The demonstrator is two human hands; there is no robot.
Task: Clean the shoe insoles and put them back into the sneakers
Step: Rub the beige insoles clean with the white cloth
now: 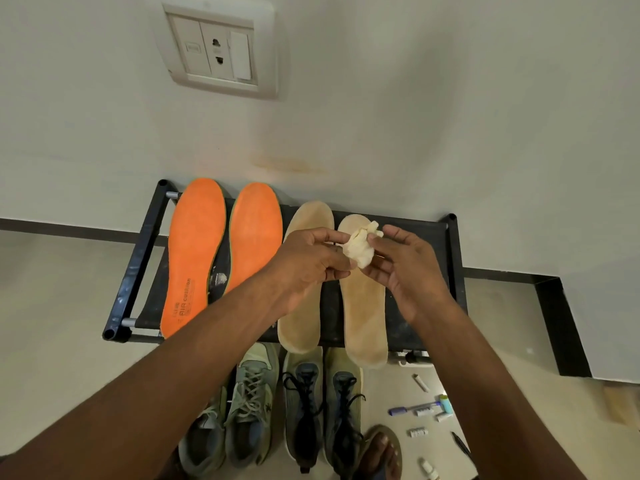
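Two orange insoles (195,258) (255,233) lie side by side on the left of a low black rack (453,258). Two beige insoles (300,323) (365,317) lie on its right half. Above the beige pair, my left hand (308,265) and my right hand (408,268) both pinch a crumpled pale cloth wad (360,245) between their fingertips. On the floor in front of the rack stand a pale green sneaker pair (242,407) and a darker pair with black laces (322,410).
The rack stands against a white wall with a socket plate (218,50). Small items, a pen (412,408) and little bottles, lie scattered on the floor at the lower right. A sandalled foot (379,452) shows beside the dark sneakers.
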